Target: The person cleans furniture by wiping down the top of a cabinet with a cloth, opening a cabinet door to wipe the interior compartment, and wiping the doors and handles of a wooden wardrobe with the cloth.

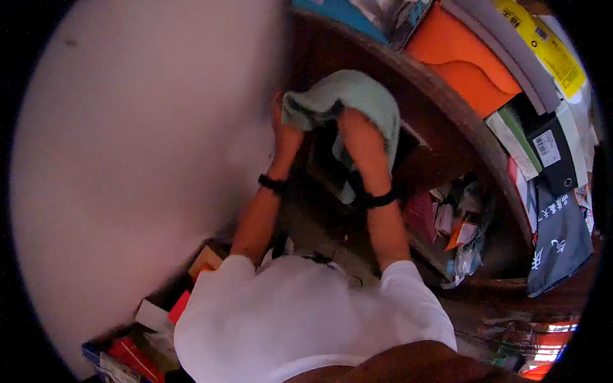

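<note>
"Where's the cloth (pixel 367 89) from where you're standing?"

"Up in front of the dark wooden shelf (pixel 440 143), bunched and arched between the two arms. The left hand (pixel 285 124) has hold of one end, close by the pale wall (pixel 140 147)."

"And the right hand (pixel 357 124)?"

"It's up under the cloth, which drapes over it and hangs down beside the forearm. I can't tell how its fingers sit; they're covered."

"I see a black band on each arm. What's around them?"

"To the right, an orange box (pixel 466 60), a black box (pixel 554 156) with a white label, and a dark bag (pixel 559 239) with white lettering. Lower down, small packets (pixel 450 220) lie jumbled in an open space."
</note>
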A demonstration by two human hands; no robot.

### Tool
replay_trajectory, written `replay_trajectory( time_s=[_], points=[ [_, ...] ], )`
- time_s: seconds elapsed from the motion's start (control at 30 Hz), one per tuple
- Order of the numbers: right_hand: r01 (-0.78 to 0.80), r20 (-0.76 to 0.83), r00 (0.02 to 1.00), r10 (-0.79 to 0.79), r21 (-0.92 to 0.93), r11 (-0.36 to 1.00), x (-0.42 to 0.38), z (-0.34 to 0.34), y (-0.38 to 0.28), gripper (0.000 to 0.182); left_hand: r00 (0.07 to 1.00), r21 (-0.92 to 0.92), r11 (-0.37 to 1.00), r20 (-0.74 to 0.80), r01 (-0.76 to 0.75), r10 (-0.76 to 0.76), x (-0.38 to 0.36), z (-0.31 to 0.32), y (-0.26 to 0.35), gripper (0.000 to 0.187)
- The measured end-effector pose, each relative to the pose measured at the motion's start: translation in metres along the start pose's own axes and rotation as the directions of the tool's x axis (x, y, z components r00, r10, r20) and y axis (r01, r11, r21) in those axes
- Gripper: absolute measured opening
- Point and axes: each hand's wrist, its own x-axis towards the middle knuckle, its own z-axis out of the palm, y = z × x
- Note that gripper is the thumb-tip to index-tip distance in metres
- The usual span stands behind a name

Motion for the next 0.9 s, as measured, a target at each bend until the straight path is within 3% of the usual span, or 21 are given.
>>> replay_trajectory(
  time_s=[0.03,0.07,0.1,0.13,0.2,0.23,0.27,0.3,0.37,0.43,0.5,0.53,0.6,0.63,0.7,0.73,0.77,0.83,0.9],
  points=[
    [0.168,-0.245,0.955,-0.168,-0.020,0.986,0.010,0.016,0.001,0.020,0.993,-0.140,0.983,0.037,0.114,-0.110,-0.004,-0.001,0.009,0.039],
    [0.320,-0.460,0.829,-0.318,-0.077,0.944,0.016,0.030,0.004,0.020,0.992,0.014,0.992,-0.002,0.128,-0.128,-0.009,0.000,0.025,0.050],
    [0.315,-0.463,0.830,-0.311,-0.072,0.946,0.019,0.042,0.010,0.020,0.988,0.173,0.973,-0.044,0.153,-0.148,-0.015,-0.001,0.036,0.063],
    [0.315,-0.446,0.834,-0.326,-0.100,0.944,0.021,0.047,0.009,0.020,0.988,0.187,0.970,-0.038,0.153,-0.148,-0.018,-0.003,0.030,0.063],
    [0.305,-0.440,0.838,-0.323,-0.113,0.946,0.016,0.048,0.007,0.020,0.983,0.612,0.775,0.176,-0.157,0.060,-0.019,-0.008,0.005,0.048],
    [0.196,-0.198,0.961,-0.192,-0.002,0.981,0.010,0.022,-0.002,0.020,0.980,0.618,0.769,0.191,-0.166,0.058,-0.025,-0.015,-0.001,0.048],
    [0.058,0.072,0.995,-0.063,0.075,0.996,0.002,0.007,-0.005,0.020,0.933,0.455,0.888,0.342,-0.062,-0.110,-0.033,-0.021,-0.006,0.053],
    [0.046,0.069,0.996,-0.051,0.075,0.996,-0.006,0.005,0.002,0.020,0.830,0.293,0.952,0.506,0.089,-0.233,-0.038,-0.022,-0.002,0.057],
    [0.076,-0.027,0.997,-0.074,0.116,0.990,-0.020,0.000,0.023,0.021,0.791,0.240,0.969,0.580,0.060,-0.192,-0.043,-0.021,0.007,0.065],
    [-0.007,-0.030,1.000,0.010,0.094,0.996,-0.041,-0.010,0.036,0.022,0.750,0.188,0.981,0.643,0.044,-0.157,-0.045,-0.014,0.037,0.073],
    [-0.077,-0.020,0.997,0.079,0.079,0.994,-0.061,-0.020,0.046,0.023,0.591,0.115,0.804,0.619,0.583,-0.517,-0.050,-0.005,0.071,0.064],
    [-0.151,-0.044,0.987,0.156,0.112,0.982,-0.069,-0.026,0.050,0.023,0.587,0.122,0.800,0.616,0.588,-0.526,-0.056,0.000,0.071,0.064],
    [-0.317,-0.052,0.944,0.327,0.136,0.939,-0.079,-0.045,0.051,0.024,0.771,0.132,0.978,0.601,0.162,-0.209,-0.055,0.019,0.068,0.051],
    [-0.318,-0.064,0.942,0.330,0.144,0.937,-0.082,-0.040,0.058,0.024,0.769,0.133,0.980,0.607,0.149,-0.200,-0.054,0.027,0.075,0.051],
    [-0.127,-0.485,0.871,0.080,-0.065,0.990,-0.091,-0.025,0.075,0.028,0.915,0.118,0.993,0.400,0.008,-0.055,-0.053,0.040,0.093,0.047],
    [-0.078,-0.561,0.820,0.110,0.080,0.994,-0.086,-0.031,0.078,0.032,0.936,0.035,0.993,0.338,-0.116,0.097,-0.045,0.048,0.099,0.055],
    [-0.094,-0.570,0.812,0.124,0.082,0.992,-0.082,-0.032,0.081,0.032,0.929,0.029,0.992,0.354,-0.122,0.104,-0.037,0.056,0.107,0.055],
    [-0.022,-0.662,0.750,0.017,0.001,1.000,-0.085,-0.029,0.085,0.031,0.906,0.048,0.951,0.320,-0.306,0.275,-0.028,0.068,0.128,0.065],
    [-0.041,-0.669,0.742,0.032,0.002,0.999,-0.089,-0.028,0.084,0.030,0.910,0.067,0.967,0.359,-0.247,0.207,-0.027,0.079,0.133,0.065]
  ],
)
